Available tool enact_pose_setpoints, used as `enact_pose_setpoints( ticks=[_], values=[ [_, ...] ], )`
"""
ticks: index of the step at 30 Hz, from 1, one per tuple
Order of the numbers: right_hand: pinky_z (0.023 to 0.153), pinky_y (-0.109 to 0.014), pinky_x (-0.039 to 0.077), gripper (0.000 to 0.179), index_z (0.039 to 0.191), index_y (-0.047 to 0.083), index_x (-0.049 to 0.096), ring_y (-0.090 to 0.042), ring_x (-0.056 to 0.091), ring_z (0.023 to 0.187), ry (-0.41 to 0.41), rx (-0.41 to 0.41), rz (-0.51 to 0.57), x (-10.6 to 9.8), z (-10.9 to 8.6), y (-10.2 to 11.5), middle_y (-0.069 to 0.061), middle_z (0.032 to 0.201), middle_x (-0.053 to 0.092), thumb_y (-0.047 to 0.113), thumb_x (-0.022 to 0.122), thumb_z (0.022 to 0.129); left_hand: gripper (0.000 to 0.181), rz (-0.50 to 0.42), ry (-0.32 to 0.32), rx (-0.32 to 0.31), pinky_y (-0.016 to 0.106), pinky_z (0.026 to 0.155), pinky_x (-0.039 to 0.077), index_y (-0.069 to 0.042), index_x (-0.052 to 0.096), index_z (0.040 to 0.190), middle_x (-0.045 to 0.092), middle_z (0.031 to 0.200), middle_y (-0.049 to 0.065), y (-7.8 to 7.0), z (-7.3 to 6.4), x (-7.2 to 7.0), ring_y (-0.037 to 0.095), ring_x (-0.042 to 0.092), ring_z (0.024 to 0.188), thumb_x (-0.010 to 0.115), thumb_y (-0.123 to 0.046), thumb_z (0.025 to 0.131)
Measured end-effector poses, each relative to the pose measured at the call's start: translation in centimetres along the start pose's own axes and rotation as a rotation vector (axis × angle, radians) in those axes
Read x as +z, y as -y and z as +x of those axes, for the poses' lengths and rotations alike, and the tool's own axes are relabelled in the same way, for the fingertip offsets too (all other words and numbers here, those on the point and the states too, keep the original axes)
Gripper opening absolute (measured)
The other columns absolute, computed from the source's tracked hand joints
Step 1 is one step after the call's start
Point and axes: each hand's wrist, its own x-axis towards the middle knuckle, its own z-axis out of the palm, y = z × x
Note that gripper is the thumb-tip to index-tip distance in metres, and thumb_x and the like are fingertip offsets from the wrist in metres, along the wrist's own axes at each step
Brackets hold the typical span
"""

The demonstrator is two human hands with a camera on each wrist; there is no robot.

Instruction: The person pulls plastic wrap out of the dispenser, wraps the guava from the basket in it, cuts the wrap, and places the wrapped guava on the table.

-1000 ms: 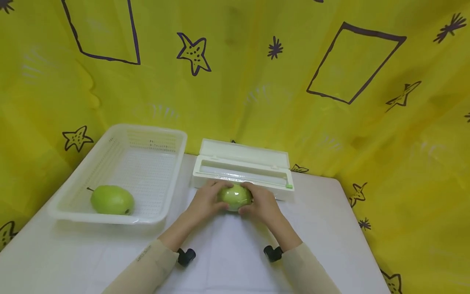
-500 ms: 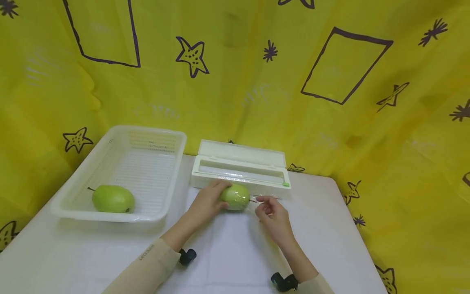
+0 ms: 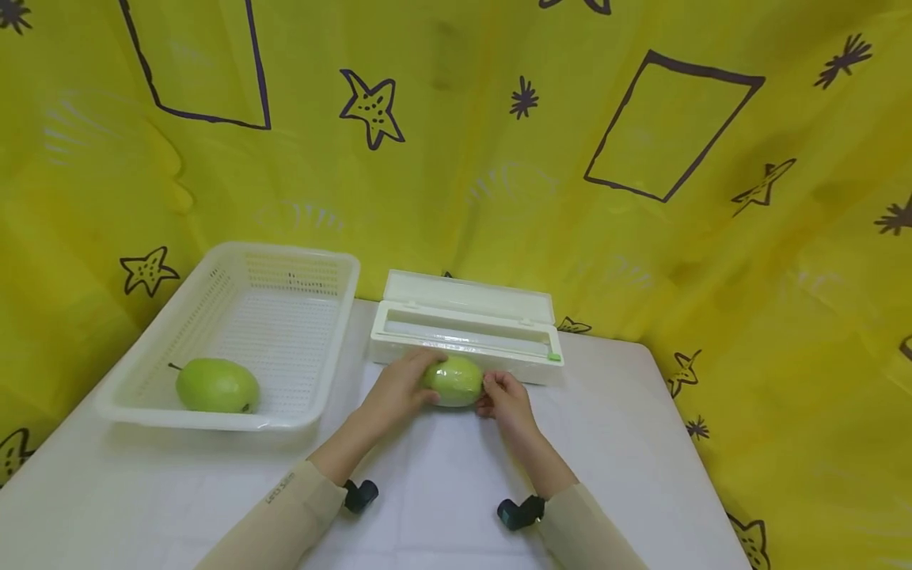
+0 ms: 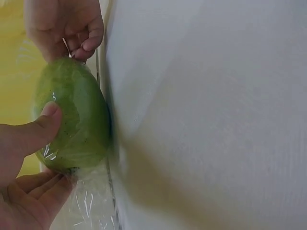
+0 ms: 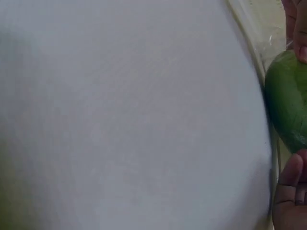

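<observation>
A green pear [image 3: 457, 381] wrapped in clear cling film [image 4: 91, 203] lies sideways in front of the film box. My left hand [image 3: 400, 388] grips its left, blunt end, thumb [image 4: 50, 115] on one side and fingers behind. Loose film trails from that end in the left wrist view. At the stem end my right hand [image 3: 509, 404] pinches the film with curled fingers, which hide most of the stem. The cling film box [image 3: 466, 364] stands with its lid [image 3: 470, 298] up, the film roll [image 3: 463, 336] inside.
A white plastic basket [image 3: 343, 332] stands at the left, a second green pear [image 3: 217, 385] near its front wall. White cloth covers the table [image 3: 627, 443]. A yellow patterned curtain [image 3: 456, 158] hangs right behind the box and basket.
My right hand left the pear's side, pinched film out at the stem half a second ago, and has now moved in against the stem end. My left hand keeps its grip.
</observation>
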Motion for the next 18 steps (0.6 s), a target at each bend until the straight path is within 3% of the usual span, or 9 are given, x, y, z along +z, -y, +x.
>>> enact_pose_setpoints(
  ticks=[4, 8, 12, 14, 18],
  values=[
    [0.063, -0.027, 0.054, 0.022, 0.112, -0.002, 0.064, -0.020, 0.063, 0.074, -0.062, -0.111, -0.121, -0.1, 0.1, -0.1, -0.009, 0.094, 0.062, 0.016, 0.056, 0.102, 0.061, 0.020, -0.014, 0.006, 0.047, 0.102, 0.048, -0.007, 0.060, 0.129, 0.063, 0.131, 0.012, -0.2, 0.1, 0.0, 0.034, 0.061, 0.119, 0.085, -0.010, 0.074],
    [0.072, -0.027, 0.058, 0.031, 0.129, 0.006, 0.065, -0.022, 0.068, 0.091, -0.048, -0.137, -0.249, -1.3, -1.0, 0.2, -0.016, 0.121, 0.064, 0.018, 0.058, 0.101, 0.060, 0.034, -0.017, 0.003, 0.048, 0.100, 0.049, -0.006, 0.059, 0.129, 0.063, 0.131, 0.012, -0.4, 0.0, 0.2, 0.034, 0.062, 0.117, 0.084, -0.009, 0.075],
    [0.090, -0.033, 0.056, 0.047, 0.145, 0.003, 0.049, -0.033, 0.064, 0.113, -0.021, -0.075, -0.139, -2.4, -3.0, 0.3, -0.025, 0.139, 0.053, 0.009, 0.056, 0.100, 0.060, 0.030, -0.008, -0.008, 0.047, 0.102, 0.048, -0.007, 0.059, 0.129, 0.062, 0.131, 0.011, -0.5, -0.2, 0.3, 0.033, 0.061, 0.119, 0.084, -0.008, 0.075],
    [0.102, -0.038, 0.050, 0.053, 0.150, -0.002, 0.039, -0.037, 0.055, 0.127, 0.026, -0.064, -0.075, -2.6, -3.8, 0.3, -0.028, 0.147, 0.045, 0.005, 0.053, 0.099, 0.060, 0.019, -0.007, -0.013, 0.047, 0.104, 0.047, -0.007, 0.059, 0.130, 0.062, 0.132, 0.011, -0.5, -0.2, 0.3, 0.033, 0.060, 0.121, 0.084, -0.007, 0.075],
    [0.113, -0.044, 0.035, 0.057, 0.151, -0.007, 0.032, -0.037, 0.039, 0.141, 0.138, -0.099, -0.111, -2.0, -4.2, 0.5, -0.023, 0.157, 0.033, 0.004, 0.051, 0.099, 0.060, 0.016, -0.012, -0.003, 0.046, 0.106, 0.046, -0.006, 0.059, 0.129, 0.062, 0.133, 0.012, -0.3, -0.1, 0.2, 0.033, 0.059, 0.122, 0.084, -0.007, 0.074]
  ],
)
